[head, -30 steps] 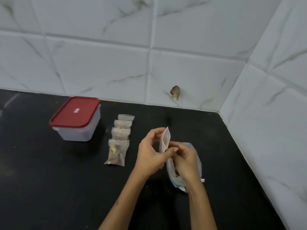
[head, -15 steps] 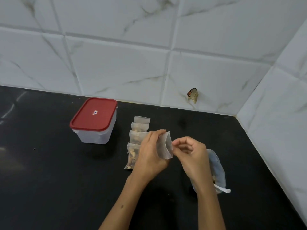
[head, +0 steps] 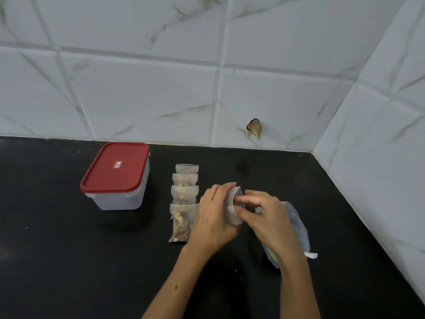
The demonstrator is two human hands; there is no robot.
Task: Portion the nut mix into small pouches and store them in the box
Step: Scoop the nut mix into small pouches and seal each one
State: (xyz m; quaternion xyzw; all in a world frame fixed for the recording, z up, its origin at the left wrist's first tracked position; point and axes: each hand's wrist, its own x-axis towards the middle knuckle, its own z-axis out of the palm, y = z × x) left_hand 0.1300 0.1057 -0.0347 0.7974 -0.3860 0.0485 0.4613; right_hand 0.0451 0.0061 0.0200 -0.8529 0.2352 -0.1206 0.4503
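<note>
Left hand (head: 215, 216): fingers curled round a small translucent pouch (head: 231, 212), held above the black counter (head: 69, 261).
Right hand (head: 268, 217): thumb & fingertips pinched at the pouch mouth.
Filled pouches (head: 184, 203): four in an overlapping row, just left of the L hand.
Nut mix bag (head: 297, 229): lay on the counter beneath the R hand, partly hidden.
Box (head: 119, 178): red lid on, well left of the pouches, near the tiled wall (head: 161, 100).

It looks like a home kitchen: a black tabletop (head: 69, 261) set in a corner of white marble-pattern wall tiles (head: 142, 95), with a plastic food box (head: 117, 178).
</note>
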